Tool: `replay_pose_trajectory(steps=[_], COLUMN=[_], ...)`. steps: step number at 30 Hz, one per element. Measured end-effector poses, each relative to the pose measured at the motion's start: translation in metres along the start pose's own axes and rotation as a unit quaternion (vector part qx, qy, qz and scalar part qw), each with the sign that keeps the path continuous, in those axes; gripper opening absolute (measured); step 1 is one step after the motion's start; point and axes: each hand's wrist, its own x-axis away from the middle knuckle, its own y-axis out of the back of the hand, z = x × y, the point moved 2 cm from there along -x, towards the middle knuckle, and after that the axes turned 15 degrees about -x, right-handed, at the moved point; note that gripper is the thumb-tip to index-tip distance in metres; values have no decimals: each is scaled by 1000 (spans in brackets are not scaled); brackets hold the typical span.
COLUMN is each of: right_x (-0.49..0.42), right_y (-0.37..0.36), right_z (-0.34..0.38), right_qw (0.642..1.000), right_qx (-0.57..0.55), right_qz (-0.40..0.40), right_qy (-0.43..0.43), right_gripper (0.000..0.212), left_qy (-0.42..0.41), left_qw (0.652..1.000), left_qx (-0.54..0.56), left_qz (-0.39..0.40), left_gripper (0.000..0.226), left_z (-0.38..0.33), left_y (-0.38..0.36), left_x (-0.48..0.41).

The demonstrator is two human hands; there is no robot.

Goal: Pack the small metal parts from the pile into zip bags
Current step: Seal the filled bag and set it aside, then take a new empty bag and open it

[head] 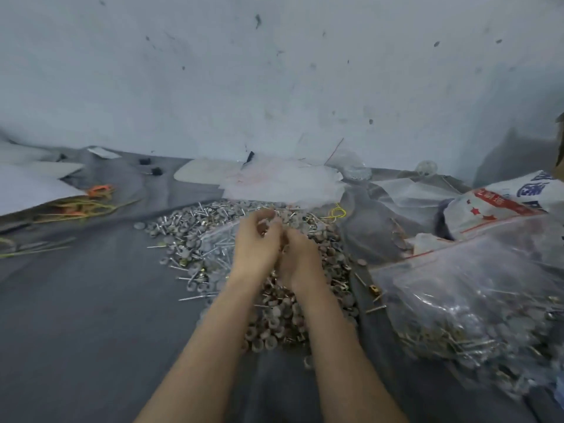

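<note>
A pile of small metal parts [189, 239], nails with round washer heads, covers the grey cloth in the middle. A clear zip bag [218, 239] lies on the pile, partly filled with parts. My left hand [256, 242] hovers over the bag with fingers curled round a few parts. My right hand [297, 254] is pressed against it, fingers curled; what it holds is hidden. Both hands are blurred.
Filled zip bags [476, 294] with red seals are heaped at the right, beside a printed sack [500, 206]. Empty clear bags [283, 178] lie at the back by the wall. Rubber bands [82, 206] and white sheets [27, 184] are at the left.
</note>
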Motion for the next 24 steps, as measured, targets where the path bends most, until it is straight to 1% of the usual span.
replay_pose_trajectory(steps=[3, 4, 5, 7, 8, 9, 10, 11, 13, 14, 15, 17, 19, 20, 21, 22, 23, 24], right_x=[-2, 1, 1, 1, 2, 4, 7, 6, 4, 3, 2, 3, 6, 8, 11, 12, 13, 14], right_y=[-39, -50, -59, -63, -64, -60, -56, -51, -38, -33, -28, -22, -22, -23, -25, -27, -29, -32], right_z=[1, 3, 4, 5, 4, 3, 3, 3, 2, 1, 0, -4, -6, -8, -8, -7, -6, -5], right_qw=[990, 982, 977, 977, 981, 987, 991, 995, 992, 983, 967, 910, 848, 830, 817, 810, 808, 810], right_qx=[132, 175, 202, 212, 191, 148, 98, 43, -76, -144, -223, -394, -514, -545, -566, -578, -581, -577], right_qz=[31, 38, 37, -4, -34, -58, -71, -77, -95, -108, -119, -120, -100, -86, -65, -41, -17, 5], right_qy=[-42, -54, -56, -18, 12, 37, 49, 52, 47, 29, 5, -48, -78, -84, -89, -92, -96, -100], right_gripper=[38, 43, 44, 28, 18, 10, 8, 12, 11, 9, 9, 12, 13, 13, 14, 16, 19, 20], left_qy=[69, 90, 108, 130, 135, 135, 133, 131, 122, 113, 103, 93, 116, 129, 128, 114, 98, 86], left_qw=[995, 992, 989, 986, 985, 985, 985, 985, 987, 989, 991, 993, 985, 974, 961, 955, 960, 968], left_qx=[26, 36, 40, 42, 41, 40, 39, 34, 20, 21, 25, 42, 124, 186, 240, 266, 255, 230], left_qz=[-69, -84, -93, -97, -99, -102, -107, -110, -100, -91, -83, -54, -9, 20, 49, 66, 67, 52], left_gripper=[12, 11, 12, 18, 21, 23, 24, 27, 39, 48, 58, 77, 91, 90, 77, 53, 27, 12], left_z=[41, 52, 61, 75, 80, 82, 84, 85, 84, 83, 81, 76, 74, 74, 76, 77, 79, 80], left_y=[45, 56, 65, 75, 78, 78, 78, 77, 70, 65, 61, 50, 40, 36, 31, 28, 27, 28], left_x=[1, 2, 3, 3, 3, 3, 3, 3, 3, 4, 4, 6, 8, 9, 9, 9, 9, 9])
